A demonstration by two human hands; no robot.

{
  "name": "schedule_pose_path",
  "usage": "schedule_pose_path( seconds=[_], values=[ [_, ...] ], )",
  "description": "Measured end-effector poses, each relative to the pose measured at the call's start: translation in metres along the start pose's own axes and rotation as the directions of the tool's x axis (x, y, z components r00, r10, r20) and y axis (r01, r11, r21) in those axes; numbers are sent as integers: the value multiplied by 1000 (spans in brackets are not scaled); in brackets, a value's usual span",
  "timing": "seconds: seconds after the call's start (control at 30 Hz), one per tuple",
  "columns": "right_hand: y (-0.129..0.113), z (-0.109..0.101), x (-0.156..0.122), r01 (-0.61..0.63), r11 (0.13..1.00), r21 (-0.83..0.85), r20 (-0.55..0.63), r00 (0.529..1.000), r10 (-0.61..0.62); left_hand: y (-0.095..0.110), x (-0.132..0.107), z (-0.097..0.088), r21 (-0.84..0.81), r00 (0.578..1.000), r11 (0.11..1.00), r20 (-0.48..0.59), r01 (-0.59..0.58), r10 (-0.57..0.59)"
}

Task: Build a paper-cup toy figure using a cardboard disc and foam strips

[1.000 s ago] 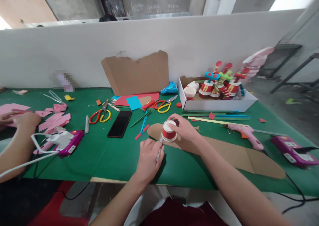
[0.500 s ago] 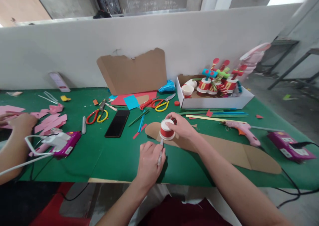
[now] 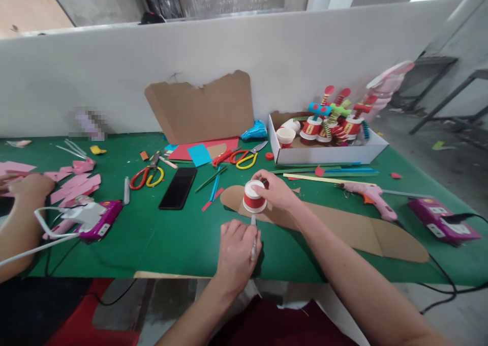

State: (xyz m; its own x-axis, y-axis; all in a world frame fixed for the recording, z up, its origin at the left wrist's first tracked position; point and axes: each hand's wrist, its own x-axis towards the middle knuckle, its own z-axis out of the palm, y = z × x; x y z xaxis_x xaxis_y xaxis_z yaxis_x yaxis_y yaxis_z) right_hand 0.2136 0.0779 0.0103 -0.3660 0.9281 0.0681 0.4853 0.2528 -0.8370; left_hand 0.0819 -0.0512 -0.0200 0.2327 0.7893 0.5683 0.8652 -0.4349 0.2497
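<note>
An upside-down red and white paper cup (image 3: 254, 197) stands on a long brown cardboard strip (image 3: 335, 221), near its rounded left end. My right hand (image 3: 275, 189) grips the cup from its right side, with fingers and thumb around its upper part. Just in front of the cup, my left hand (image 3: 238, 252) is closed round a slim grey-white pen (image 3: 253, 241). The pen's tip points at the cup's near rim; whether it touches the cardboard I cannot tell.
A black phone (image 3: 178, 188), pliers (image 3: 148, 175), scissors (image 3: 246, 157) and coloured paper lie behind. A white box (image 3: 328, 155) holds paper-cup figures. At right are a pink glue gun (image 3: 371, 197) and purple power strip (image 3: 444, 221). Another person's hand (image 3: 32, 188) is at far left.
My left hand has moved a little to the right with the pen, along the cup's near rim. My right hand keeps its hold on the cup.
</note>
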Motion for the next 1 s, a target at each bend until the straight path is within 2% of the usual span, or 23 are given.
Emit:
schedule_pose_path(
  seconds=[0.13, 0.43, 0.7, 1.0],
  values=[
    [1, 1, 0, 5, 1000, 8, -1, 1000, -5, 5, 2, 2, 37, 1000, 999, -16, -19, 20],
    [-1, 1, -2, 6, 1000, 14, -14, 1000, -6, 10, 8, 2, -25, 996, 998, -71, -58, 56],
    [1, 2, 0, 19, 999, 38, -19, 1000, -18, 10, 12, 15, 60, 995, 994, -48, -88, 91],
    [3, 3, 0, 16, 999, 42, -7, 1000, -16, 3, 8, 5, 35, 995, 994, 0, -100, 100]
  ],
)
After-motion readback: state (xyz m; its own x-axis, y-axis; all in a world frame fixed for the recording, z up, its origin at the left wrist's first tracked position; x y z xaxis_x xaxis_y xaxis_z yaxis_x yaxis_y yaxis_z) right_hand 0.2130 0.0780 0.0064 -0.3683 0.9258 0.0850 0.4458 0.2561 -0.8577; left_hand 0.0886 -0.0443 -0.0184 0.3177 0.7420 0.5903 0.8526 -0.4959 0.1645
